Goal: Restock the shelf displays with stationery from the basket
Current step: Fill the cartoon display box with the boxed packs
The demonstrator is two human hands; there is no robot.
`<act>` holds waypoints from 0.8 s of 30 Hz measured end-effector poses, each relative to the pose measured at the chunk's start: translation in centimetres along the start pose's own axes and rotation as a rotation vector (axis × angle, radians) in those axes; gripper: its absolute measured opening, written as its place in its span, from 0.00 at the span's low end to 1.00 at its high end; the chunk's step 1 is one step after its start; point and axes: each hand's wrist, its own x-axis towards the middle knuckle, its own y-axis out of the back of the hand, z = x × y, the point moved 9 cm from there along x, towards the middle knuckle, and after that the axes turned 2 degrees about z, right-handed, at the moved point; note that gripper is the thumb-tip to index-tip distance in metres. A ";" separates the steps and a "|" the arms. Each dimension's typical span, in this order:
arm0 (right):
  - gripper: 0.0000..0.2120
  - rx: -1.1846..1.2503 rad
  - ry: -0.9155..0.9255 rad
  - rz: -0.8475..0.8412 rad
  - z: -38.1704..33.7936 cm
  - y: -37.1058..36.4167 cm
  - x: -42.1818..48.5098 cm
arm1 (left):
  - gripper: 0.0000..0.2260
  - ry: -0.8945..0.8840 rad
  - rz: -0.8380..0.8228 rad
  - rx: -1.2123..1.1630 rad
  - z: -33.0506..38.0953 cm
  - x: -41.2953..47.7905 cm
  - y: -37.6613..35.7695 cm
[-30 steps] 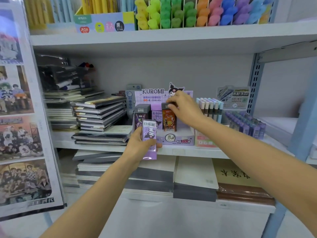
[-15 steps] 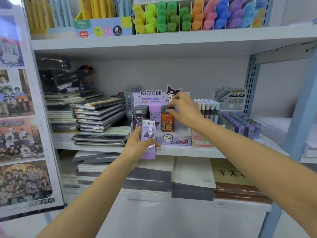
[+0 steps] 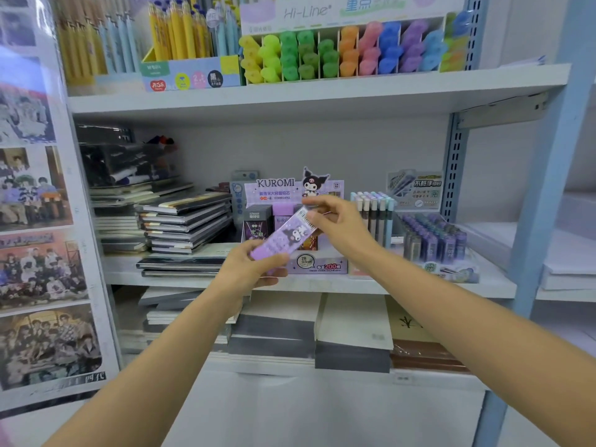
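A stack of dark-covered notebooks [image 3: 187, 224] lies toward the left end of the white middle shelf [image 3: 403, 285], well apart from my hands. My left hand [image 3: 248, 269] has its fingers curled round the lower end of the flat purple rectangular pack [image 3: 287, 237]. The pack hangs tilted in the air above the shelf's front edge, in front of the lilac cardboard Kuromi display box [image 3: 322, 264]. My right hand [image 3: 342, 224] pinches the pack's upper, barcoded end between thumb and fingertips. The danger, as I judge it, is the handover: if one hand releases early, the pack drops past the front edge. If it goes in crooked, it could topple the boxes standing in the display or nudge the upright pastel-capped pens [image 3: 374, 214] just to the right.
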 end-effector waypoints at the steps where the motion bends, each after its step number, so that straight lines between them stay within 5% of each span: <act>1: 0.12 0.018 0.008 0.039 0.0 0.6 -0.2 | 0.18 0.013 0.009 -0.045 0.0 -0.1 0.2; 6: 0.10 0.062 -0.062 0.081 0.8 1.5 -1.3 | 0.18 -0.039 0.135 -0.329 0.9 -0.5 0.9; 10: 0.06 0.057 -0.227 -0.168 2.7 -0.6 -2.8 | 0.24 -0.110 0.358 -0.430 1.5 -0.7 2.4; 15: 0.11 0.001 0.006 -0.097 0.1 -0.1 -2.4 | 0.24 -0.194 0.261 -0.122 2.2 -0.8 0.9; 20: 0.11 -0.188 0.075 -0.251 -0.6 -2.1 -1.8 | 0.17 -0.273 0.139 0.053 2.4 -0.8 -1.1; 24: 0.09 -0.226 0.077 -0.056 -0.6 -0.3 -0.3 | 0.11 -0.424 0.140 0.504 2.0 -0.7 -1.0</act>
